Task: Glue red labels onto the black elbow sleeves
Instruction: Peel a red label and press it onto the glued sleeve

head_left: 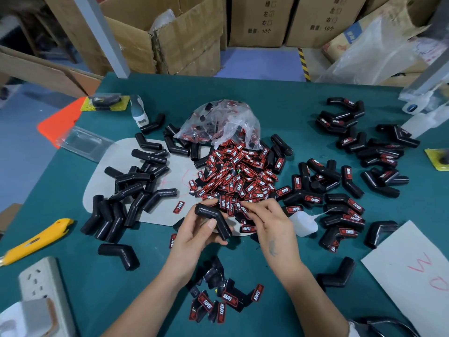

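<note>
Two hands: both busy over the green table (303, 105)
Left hand (194, 229): fingers wrapped round a bare black elbow sleeve (213, 218), held just above the table
Right hand (272, 220): fingertips pinching at the near edge of the red label pile (238, 176), right beside that sleeve
Unlabelled sleeves (136, 188): heaped off to the left
Labelled sleeves (347, 210): piled on the right
Label bag (218, 122): clear plastic, behind the pile

A yellow utility knife (36, 242) and a white power strip (45, 285) lay on the teal worktop (279, 103), with brown cardboard boxes (189, 35) stacked behind.
</note>
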### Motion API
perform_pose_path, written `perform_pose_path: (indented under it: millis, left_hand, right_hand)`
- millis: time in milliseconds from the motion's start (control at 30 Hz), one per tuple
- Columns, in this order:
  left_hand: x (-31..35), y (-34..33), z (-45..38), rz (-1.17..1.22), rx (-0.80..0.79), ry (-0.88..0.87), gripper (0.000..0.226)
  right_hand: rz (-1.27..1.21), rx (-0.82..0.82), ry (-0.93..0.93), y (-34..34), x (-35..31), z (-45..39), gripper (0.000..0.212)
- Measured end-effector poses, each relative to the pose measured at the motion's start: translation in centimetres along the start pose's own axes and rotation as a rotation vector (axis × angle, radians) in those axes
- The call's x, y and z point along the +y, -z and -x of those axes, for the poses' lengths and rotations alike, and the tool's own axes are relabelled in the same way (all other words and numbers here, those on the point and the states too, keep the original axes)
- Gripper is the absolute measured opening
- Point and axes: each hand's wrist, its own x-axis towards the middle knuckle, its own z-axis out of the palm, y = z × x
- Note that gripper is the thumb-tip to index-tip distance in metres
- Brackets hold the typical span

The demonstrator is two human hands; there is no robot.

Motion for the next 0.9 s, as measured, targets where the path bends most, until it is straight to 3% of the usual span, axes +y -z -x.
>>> perform_pose_path:
  millis: [200,333,433,567,633,733,833,900]
  left_hand:
    - [0.2,0.0,0.1,-0.014,-0.003,-0.003,0.037]
    - [-0.1,0.1,0.1,-0.017,0.005,-0.001,0.033]
    - [-0.2,0.1,0.1,-0.024,0.001,-0.001,0.035]
    - [-0.1,0.1,-0.1,-0.036,0.02,0.002,0.034]
    - [-0.1,0.1,-0.1,-0.035,0.023,0.005,0.035]
    - [0.0,0.1,0.0,-0.027,0.012,0.002,0.033]
    - [0.1,0.1,0.0,-0.019,0.006,-0.006,0.038]
    - [0.0,0.1,0.0,-0.016,0.008,-0.01,0.039]
  right_hand:
    - [0.465,-0.041,0.153,0.0,0.1,-0.2,0.042]
    - [0.575,0.008,0.256,0.1,-0.3,-0.4,0.042]
    - [0.268,0.051,0.218,0.4,-0.7,0.0,0.017]
    - [-0.428,-0.028,-0.126,0.3,-2.3,0.6,0.024]
    - [-0.478,-0.06,-0.193,0.3,-2.1,0.5,0.02]
    - [-0.173,-0.098,-0.199,0.3,-1.2,0.3,0.013]
    - [0.34,-0.07,0.099,0.0,-0.8,0.4,0.018]
    - [0.519,-0.05,0.224,0.0,-0.7,0.3,0.029]
